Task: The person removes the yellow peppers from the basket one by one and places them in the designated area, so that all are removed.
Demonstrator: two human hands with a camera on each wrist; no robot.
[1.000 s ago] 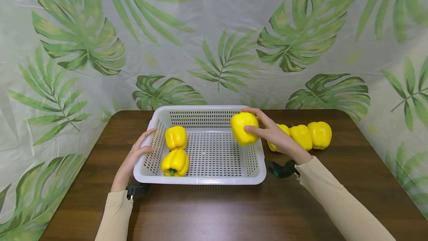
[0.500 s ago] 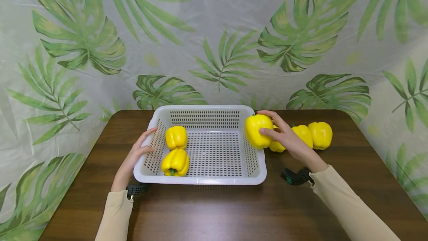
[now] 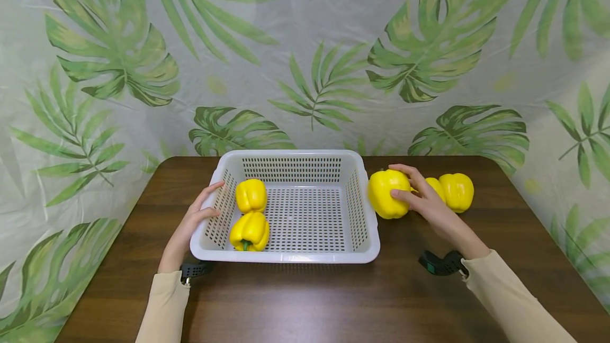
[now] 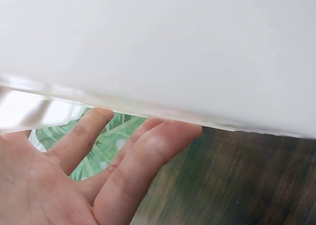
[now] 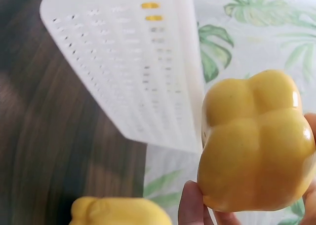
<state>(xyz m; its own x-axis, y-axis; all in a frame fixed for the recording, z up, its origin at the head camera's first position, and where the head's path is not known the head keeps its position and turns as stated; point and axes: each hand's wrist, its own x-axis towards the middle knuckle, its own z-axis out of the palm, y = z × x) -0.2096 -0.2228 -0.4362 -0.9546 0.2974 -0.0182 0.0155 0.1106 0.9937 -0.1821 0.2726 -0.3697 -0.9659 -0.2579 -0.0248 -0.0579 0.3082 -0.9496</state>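
Note:
A yellow bell pepper (image 3: 388, 193) is held in my right hand (image 3: 421, 195), just outside the right rim of a white perforated basket (image 3: 324, 257). In the right wrist view the pepper's lobed bottom (image 5: 256, 146) faces the camera, with fingertips around its lower edge and side. My left hand (image 3: 190, 221) holds the basket's left rim; in the left wrist view its fingers (image 4: 143, 161) reach up to the underside of the lip. Inside the basket, along its left side, lie two yellow peppers, one (image 3: 251, 196) behind the other (image 3: 250, 231).
Beyond my right hand more yellow peppers stand in a row on the brown wooden table (image 3: 286, 300); the rightmost one (image 3: 456, 192) shows best, and the hand and held pepper partly cover the others. A leaf-patterned cloth (image 3: 314, 57) hangs behind the table.
My right hand has carried the pepper rightward and slightly nearer, from over the basket's right part to outside its rim. The left hand and the basket have stayed in place.

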